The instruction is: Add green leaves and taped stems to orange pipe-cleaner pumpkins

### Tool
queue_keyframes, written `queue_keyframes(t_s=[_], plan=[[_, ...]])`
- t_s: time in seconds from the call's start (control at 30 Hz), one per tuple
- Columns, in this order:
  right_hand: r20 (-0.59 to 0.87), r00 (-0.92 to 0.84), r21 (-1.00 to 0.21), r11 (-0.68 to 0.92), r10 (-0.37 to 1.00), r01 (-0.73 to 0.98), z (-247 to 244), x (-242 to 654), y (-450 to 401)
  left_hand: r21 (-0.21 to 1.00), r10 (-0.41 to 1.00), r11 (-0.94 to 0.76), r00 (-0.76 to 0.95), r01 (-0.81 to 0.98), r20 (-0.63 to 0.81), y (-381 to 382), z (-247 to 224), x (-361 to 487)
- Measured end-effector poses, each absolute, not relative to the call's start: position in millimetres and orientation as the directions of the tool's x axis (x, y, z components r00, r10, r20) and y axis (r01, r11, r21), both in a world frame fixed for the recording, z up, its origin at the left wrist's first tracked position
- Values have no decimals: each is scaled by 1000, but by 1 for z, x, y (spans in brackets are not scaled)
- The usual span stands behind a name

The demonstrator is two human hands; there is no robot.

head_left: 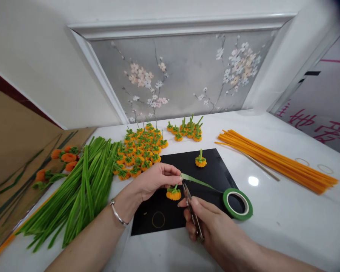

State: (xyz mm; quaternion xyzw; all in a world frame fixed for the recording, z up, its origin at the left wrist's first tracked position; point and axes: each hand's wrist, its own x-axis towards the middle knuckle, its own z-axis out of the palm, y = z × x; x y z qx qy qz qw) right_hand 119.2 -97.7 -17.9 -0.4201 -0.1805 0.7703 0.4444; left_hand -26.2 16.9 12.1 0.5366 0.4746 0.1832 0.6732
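My left hand [161, 178] pinches the green stem of a small orange pipe-cleaner pumpkin [173, 194], which hangs below the fingertips. A pale green strip of floral tape [197, 180] stretches from those fingertips to the green tape roll [251, 207] lying at the right. My right hand [204, 217] is closed around a pair of metal pliers or cutters [193, 211], jaws pointing up close to the tape and stem. Whether the jaws touch the tape I cannot tell. Another orange pumpkin with a green stem [201, 160] stands on the black mat [170, 223].
Many finished-looking orange pumpkins [138, 151] cluster at the back left, and a smaller group [189, 131] stands behind the mat. Green pipe cleaners [82, 189] lie left, orange pipe cleaners [277, 160] right. Orange flowers [69, 156] rest on brown cardboard [19, 170] at far left.
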Motion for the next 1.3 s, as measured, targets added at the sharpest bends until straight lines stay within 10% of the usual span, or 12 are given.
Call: queue_keyframes(t_s=[1.0, 1.2, 1.3], plan=[[-336, -245, -738, -416, 910, -531, -18, 122, -87, 910, 703, 322, 578, 263, -415, 10, 11, -21], [-142, -120, -983, -126, 983, 134, -21, 140, -79, 898, 734, 365, 518, 246, -440, 14, 20, -26], [60, -151, -730, 147, 987, 668, -26, 148, -77, 895, 742, 391, 503, 213, -444, 15, 23, -28]])
